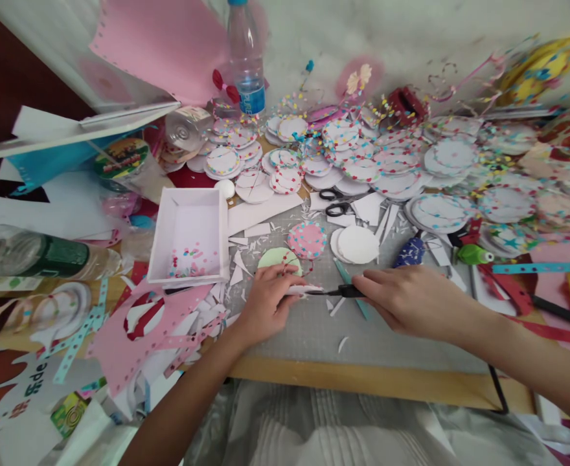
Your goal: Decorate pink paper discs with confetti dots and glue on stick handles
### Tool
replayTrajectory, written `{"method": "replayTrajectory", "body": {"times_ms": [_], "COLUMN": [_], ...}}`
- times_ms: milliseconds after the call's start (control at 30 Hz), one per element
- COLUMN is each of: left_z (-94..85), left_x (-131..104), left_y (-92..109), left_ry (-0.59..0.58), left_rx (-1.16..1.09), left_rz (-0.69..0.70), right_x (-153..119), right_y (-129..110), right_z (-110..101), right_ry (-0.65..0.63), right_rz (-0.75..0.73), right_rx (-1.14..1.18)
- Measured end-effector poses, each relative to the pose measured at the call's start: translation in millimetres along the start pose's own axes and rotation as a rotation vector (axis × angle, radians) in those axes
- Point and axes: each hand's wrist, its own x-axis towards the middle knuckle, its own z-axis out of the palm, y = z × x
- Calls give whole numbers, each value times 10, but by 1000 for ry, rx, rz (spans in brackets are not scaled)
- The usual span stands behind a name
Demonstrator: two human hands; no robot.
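My left hand pinches a white paper disc, seen nearly edge-on, between thumb and fingers. In my right hand is a slim black-handled tool with a narrow dark tip; its exact kind is unclear. The tip lies against the disc's right side. Just behind the left fingers, a pale green disc with red trim is partly covered. Beyond it sits a pink disc edged with blue dots. White round discs lie overlapping behind the tool, near a blue glittery object.
A white open box with pink confetti stands left. Black-handled scissors lie among paper scraps on the grey mat. Piles of trimmed discs fill the back. A water bottle stands behind them.
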Motion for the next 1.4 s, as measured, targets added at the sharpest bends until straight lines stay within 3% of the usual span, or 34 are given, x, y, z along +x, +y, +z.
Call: {"method": "replayTrajectory", "body": {"times_ms": [300,667,1400], "left_z": [3,-48,-11], "left_x": [2,2,18], "left_y": [-1,73,70], "left_ry": [3,8,14], "left_rx": [14,-22,11], "left_rz": [4,-41,-28], "right_x": [-48,-52,-76], "right_y": [-95,-258,-229], "right_z": [30,-85,-117], "right_ry": [36,16,7], "right_rz": [83,125,105], "right_rx": [-3,-15,-13]}}
